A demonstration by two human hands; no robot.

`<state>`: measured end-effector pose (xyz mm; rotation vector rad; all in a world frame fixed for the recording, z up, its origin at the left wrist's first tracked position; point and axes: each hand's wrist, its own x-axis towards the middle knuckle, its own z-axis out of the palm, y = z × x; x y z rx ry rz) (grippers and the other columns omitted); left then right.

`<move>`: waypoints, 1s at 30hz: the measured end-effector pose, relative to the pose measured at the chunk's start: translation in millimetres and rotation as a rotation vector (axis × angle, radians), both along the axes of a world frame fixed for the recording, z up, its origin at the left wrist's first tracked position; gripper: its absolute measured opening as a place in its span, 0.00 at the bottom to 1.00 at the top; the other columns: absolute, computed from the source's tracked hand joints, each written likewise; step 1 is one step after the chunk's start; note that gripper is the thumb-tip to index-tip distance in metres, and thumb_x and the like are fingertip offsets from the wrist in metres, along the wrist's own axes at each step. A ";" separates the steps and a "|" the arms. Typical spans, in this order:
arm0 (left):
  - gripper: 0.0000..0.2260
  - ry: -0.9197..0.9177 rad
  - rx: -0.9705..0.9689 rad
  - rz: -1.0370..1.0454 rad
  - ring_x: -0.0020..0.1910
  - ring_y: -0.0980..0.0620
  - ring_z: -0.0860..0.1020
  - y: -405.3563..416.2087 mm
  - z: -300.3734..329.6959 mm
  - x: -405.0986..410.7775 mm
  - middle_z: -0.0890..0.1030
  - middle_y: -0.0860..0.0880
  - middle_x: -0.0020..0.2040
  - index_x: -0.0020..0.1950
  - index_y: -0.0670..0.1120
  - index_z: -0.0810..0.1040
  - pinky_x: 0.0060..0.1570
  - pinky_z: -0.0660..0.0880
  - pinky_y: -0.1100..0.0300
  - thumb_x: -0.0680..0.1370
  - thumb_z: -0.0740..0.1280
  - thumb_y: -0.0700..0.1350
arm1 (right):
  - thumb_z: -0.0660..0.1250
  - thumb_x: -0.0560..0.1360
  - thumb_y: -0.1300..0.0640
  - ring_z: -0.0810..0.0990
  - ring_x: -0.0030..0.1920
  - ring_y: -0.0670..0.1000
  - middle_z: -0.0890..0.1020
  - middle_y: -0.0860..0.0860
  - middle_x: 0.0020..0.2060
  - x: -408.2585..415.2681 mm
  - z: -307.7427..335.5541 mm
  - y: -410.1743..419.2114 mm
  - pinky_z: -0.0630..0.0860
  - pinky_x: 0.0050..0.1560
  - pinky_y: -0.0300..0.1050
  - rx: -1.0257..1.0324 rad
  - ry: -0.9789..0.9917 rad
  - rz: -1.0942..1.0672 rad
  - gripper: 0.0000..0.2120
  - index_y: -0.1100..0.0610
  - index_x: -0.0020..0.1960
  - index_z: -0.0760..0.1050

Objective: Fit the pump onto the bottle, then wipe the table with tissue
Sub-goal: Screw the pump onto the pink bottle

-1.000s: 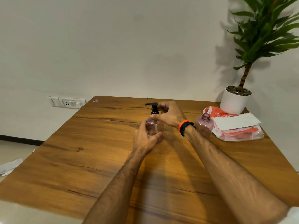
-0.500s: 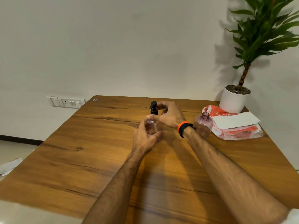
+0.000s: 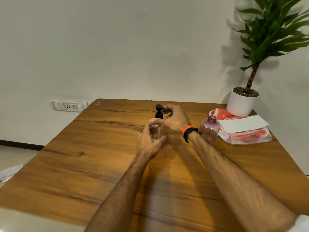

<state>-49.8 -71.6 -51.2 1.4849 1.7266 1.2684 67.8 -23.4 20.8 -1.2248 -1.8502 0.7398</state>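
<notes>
I see a wooden table (image 3: 83,164) set against a plain white wall (image 3: 133,47), with a switch-and-socket plate (image 3: 67,105) far left of my hands. Two clear pink bottles: one bottle (image 3: 158,131) upright in my left hand (image 3: 150,143), fingers curled round it; a second open-necked bottle (image 3: 209,129) just right of my right wrist. My right hand (image 3: 175,120) pinches the one black pump (image 3: 159,112) seated on the held bottle. Right of both hands: one tissue pack (image 3: 242,131), one potted plant (image 3: 242,102).
</notes>
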 end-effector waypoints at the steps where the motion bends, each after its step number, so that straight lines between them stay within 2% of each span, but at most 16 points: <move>1: 0.31 0.001 -0.004 0.006 0.53 0.53 0.77 -0.3 0.3 0.1 0.77 0.55 0.53 0.67 0.52 0.69 0.55 0.79 0.48 0.67 0.77 0.53 | 0.79 0.61 0.42 0.73 0.38 0.37 0.79 0.38 0.40 -0.3 -0.6 0.1 0.69 0.39 0.37 0.001 0.012 -0.021 0.17 0.45 0.43 0.75; 4: 0.30 -0.004 -0.010 0.006 0.54 0.52 0.78 -0.3 0.1 -0.1 0.76 0.55 0.53 0.66 0.53 0.69 0.54 0.79 0.48 0.67 0.77 0.53 | 0.80 0.63 0.47 0.74 0.36 0.38 0.83 0.42 0.43 1.0 -3.8 1.4 0.70 0.38 0.35 -0.032 0.072 -0.042 0.16 0.49 0.48 0.80; 7: 0.33 -0.019 -0.004 0.003 0.55 0.52 0.78 0.4 -0.6 -0.7 0.77 0.54 0.55 0.68 0.55 0.68 0.55 0.79 0.49 0.67 0.78 0.52 | 0.79 0.66 0.53 0.74 0.37 0.38 0.85 0.45 0.48 3.0 -4.8 1.5 0.73 0.42 0.38 -0.087 0.127 0.030 0.18 0.53 0.54 0.81; 9: 0.33 -0.013 -0.004 0.003 0.54 0.53 0.77 0.8 -1.6 -1.0 0.77 0.55 0.55 0.68 0.55 0.68 0.54 0.78 0.50 0.66 0.78 0.53 | 0.79 0.65 0.50 0.74 0.38 0.37 0.83 0.43 0.50 2.9 -4.2 0.9 0.72 0.41 0.35 -0.075 0.100 0.039 0.20 0.52 0.55 0.80; 11: 0.32 -0.006 -0.003 0.006 0.54 0.52 0.78 0.9 -2.4 -0.6 0.77 0.56 0.54 0.66 0.54 0.69 0.54 0.79 0.49 0.66 0.77 0.54 | 0.79 0.63 0.44 0.74 0.38 0.37 0.80 0.38 0.46 0.8 -2.9 -1.4 0.69 0.37 0.33 -0.034 0.029 0.001 0.22 0.49 0.53 0.77; 13: 0.30 0.007 0.003 0.014 0.53 0.53 0.78 1.2 -3.2 -0.5 0.77 0.56 0.53 0.65 0.54 0.69 0.52 0.79 0.51 0.66 0.77 0.55 | 0.79 0.61 0.41 0.74 0.38 0.37 0.78 0.37 0.41 -1.2 -2.7 -2.4 0.69 0.36 0.32 -0.001 -0.008 -0.038 0.22 0.46 0.49 0.75; 16: 0.29 0.010 0.003 0.025 0.52 0.54 0.78 2.5 -4.7 -1.0 0.77 0.57 0.52 0.63 0.54 0.70 0.48 0.77 0.56 0.66 0.77 0.54 | 0.80 0.62 0.46 0.73 0.31 0.36 0.77 0.34 0.31 0.0 -3.9 0.4 0.67 0.32 0.29 -0.004 0.016 -0.050 0.18 0.49 0.47 0.79; 18: 0.29 0.000 -0.003 0.026 0.51 0.55 0.77 3.9 -5.6 -1.5 0.76 0.58 0.51 0.63 0.54 0.71 0.46 0.76 0.58 0.66 0.78 0.53 | 0.80 0.63 0.50 0.69 0.27 0.38 0.75 0.34 0.25 3.0 -4.5 3.7 0.64 0.30 0.28 -0.034 0.042 0.006 0.16 0.51 0.50 0.83; 20: 0.30 -0.004 -0.009 0.022 0.51 0.55 0.77 5.2 -6.3 -1.5 0.75 0.59 0.50 0.64 0.53 0.70 0.47 0.76 0.58 0.66 0.78 0.53 | 0.79 0.65 0.52 0.68 0.27 0.38 0.78 0.36 0.32 4.9 -3.6 4.1 0.65 0.33 0.32 -0.050 0.047 0.062 0.17 0.51 0.53 0.82; 23: 0.30 -0.001 -0.001 0.024 0.50 0.58 0.76 6.0 -7.4 -1.5 0.75 0.61 0.49 0.64 0.55 0.70 0.47 0.75 0.59 0.65 0.78 0.54 | 0.79 0.64 0.45 0.72 0.33 0.36 0.80 0.39 0.43 2.2 -1.7 2.0 0.68 0.36 0.32 -0.013 -0.013 0.042 0.21 0.50 0.53 0.80; 25: 0.31 -0.003 0.000 0.031 0.49 0.59 0.75 6.0 -7.7 -1.7 0.75 0.62 0.48 0.64 0.55 0.70 0.44 0.73 0.62 0.65 0.78 0.55 | 0.79 0.62 0.41 0.74 0.38 0.37 0.79 0.39 0.43 -1.1 -1.6 0.2 0.71 0.40 0.35 0.021 -0.024 -0.016 0.20 0.48 0.49 0.78; 27: 0.31 -0.005 -0.003 0.030 0.48 0.61 0.75 6.8 -8.7 -2.0 0.74 0.63 0.47 0.63 0.54 0.71 0.41 0.72 0.65 0.64 0.78 0.56 | 0.79 0.62 0.43 0.75 0.39 0.37 0.80 0.39 0.40 -1.9 -2.4 0.7 0.72 0.40 0.36 0.031 -0.005 -0.057 0.17 0.47 0.46 0.78; 30: 0.30 -0.015 -0.008 0.021 0.48 0.63 0.75 8.3 -10.1 -2.5 0.74 0.64 0.47 0.62 0.56 0.70 0.46 0.77 0.58 0.64 0.78 0.55 | 0.80 0.64 0.50 0.77 0.36 0.36 0.83 0.41 0.42 0.2 -1.8 3.0 0.70 0.38 0.34 -0.017 0.048 -0.010 0.14 0.49 0.47 0.83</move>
